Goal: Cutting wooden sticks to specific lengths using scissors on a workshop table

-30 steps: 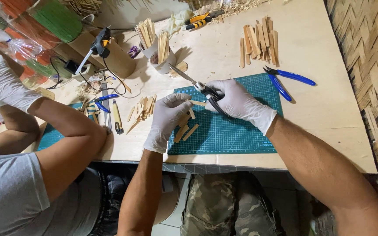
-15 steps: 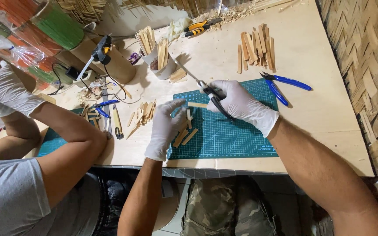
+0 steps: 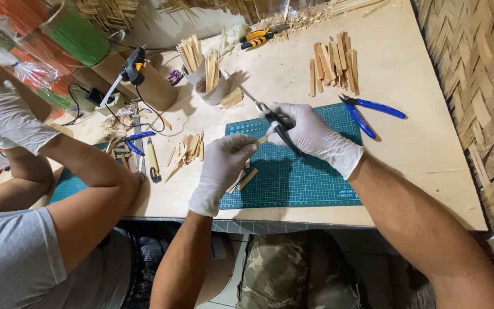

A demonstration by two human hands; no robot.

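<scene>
Wooden stick (image 3: 262,139) pinched in left hand (image 3: 224,166); right hand (image 3: 310,134) fingers clenched round pliers (image 3: 275,121).

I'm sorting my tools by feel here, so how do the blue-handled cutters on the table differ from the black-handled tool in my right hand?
The blue-handled cutters lie flat on the table beside the green cutting mat, untouched, handles spread apart. The black-handled tool is gripped in the right hand, raised over the mat, its tip near the small wooden stick that the left hand holds. Handle colour differs: blue against black. Both are small hand tools with metal tips.
</scene>
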